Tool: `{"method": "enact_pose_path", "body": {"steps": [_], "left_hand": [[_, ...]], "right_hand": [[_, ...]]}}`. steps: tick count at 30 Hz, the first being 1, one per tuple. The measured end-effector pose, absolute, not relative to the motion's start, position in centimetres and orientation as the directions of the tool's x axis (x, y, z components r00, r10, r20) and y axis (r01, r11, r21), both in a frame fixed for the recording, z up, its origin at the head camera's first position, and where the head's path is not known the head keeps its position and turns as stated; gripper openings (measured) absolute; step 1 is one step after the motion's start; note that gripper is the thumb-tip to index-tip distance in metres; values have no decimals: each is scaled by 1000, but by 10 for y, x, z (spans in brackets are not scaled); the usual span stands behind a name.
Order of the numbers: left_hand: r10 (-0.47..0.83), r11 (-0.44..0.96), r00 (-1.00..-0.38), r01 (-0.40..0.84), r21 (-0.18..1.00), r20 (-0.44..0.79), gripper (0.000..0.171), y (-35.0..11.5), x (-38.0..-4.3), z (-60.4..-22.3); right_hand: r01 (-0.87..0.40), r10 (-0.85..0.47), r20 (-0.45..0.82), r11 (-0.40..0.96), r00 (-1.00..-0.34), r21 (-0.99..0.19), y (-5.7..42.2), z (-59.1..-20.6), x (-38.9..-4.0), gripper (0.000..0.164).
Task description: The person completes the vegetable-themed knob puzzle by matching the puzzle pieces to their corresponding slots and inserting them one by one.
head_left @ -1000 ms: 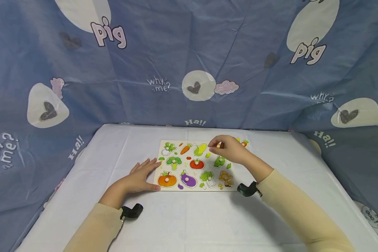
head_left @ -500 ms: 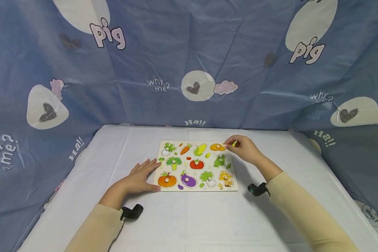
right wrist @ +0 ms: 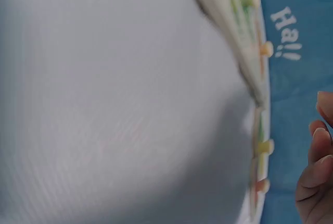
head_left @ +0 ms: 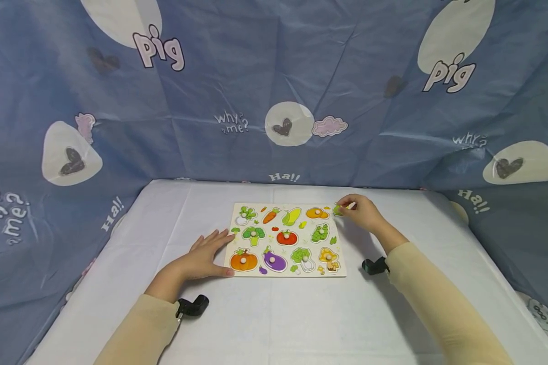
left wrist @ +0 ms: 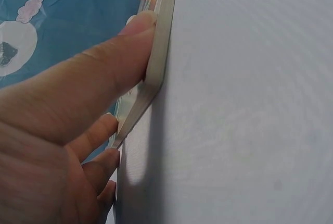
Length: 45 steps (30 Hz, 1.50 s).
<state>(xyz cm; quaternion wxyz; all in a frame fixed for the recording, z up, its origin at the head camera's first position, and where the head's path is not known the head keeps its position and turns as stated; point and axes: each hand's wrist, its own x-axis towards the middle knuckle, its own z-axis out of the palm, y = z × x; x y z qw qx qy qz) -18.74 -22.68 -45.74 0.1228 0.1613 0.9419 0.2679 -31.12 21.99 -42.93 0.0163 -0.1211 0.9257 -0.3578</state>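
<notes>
A wooden vegetable puzzle board lies on the white table, with knobbed pieces such as the pumpkin, eggplant and tomato in it. My left hand rests spread at the board's left side; its thumb lies along the front edge. Beyond the far right corner, my right hand hovers with bent fingers over a green puzzle piece, mostly hidden in the head view. From the right wrist, the fingers appear apart from two loose pieces, with a yellow knob and an orange knob.
A blue printed cloth hangs behind the table and along its sides. White cloth covers the table. The potato piece sits in the board's far right slot; the corn shape and carrot shape show no knob.
My right hand has left the potato piece in the board and moved right, past the board's edge to the loose pieces. The left hand has stayed in place.
</notes>
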Motion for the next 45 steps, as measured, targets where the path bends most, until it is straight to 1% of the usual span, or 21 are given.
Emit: {"method": "enact_pose_path", "body": {"steps": [9, 15, 23, 28, 32, 39, 45], "left_hand": [[372, 802, -917, 238, 548, -146, 104, -223, -187, -458], [367, 801, -920, 236, 550, -140, 104, -225, -186, -458], [370, 799, -919, 240, 551, -136, 105, -226, -187, -459], [367, 799, -919, 234, 553, -142, 104, -225, -187, -458], [372, 800, -917, 238, 551, -143, 103, -224, -187, -458], [365, 804, -920, 233, 547, -144, 103, -226, -187, -459], [364, 806, -921, 236, 543, -141, 104, -227, -188, -459]], "right_hand": [[-115, -193, -38, 716, -980, -688, 230, -441, -331, 24], [-57, -165, -99, 739, -981, -671, 229, -443, -342, 26], [-36, -140, -128, 798, -982, -602, 225, -450, -352, 20], [-35, -127, -131, 837, -983, -546, 219, -449, -353, 13], [-27, -119, -144, 852, -982, -522, 217, -449, -353, 12], [-12, -115, -152, 832, -982, -554, 219, -442, -352, 14], [-33, -139, -140, 813, -980, -581, 221, -433, -344, 17]]}}
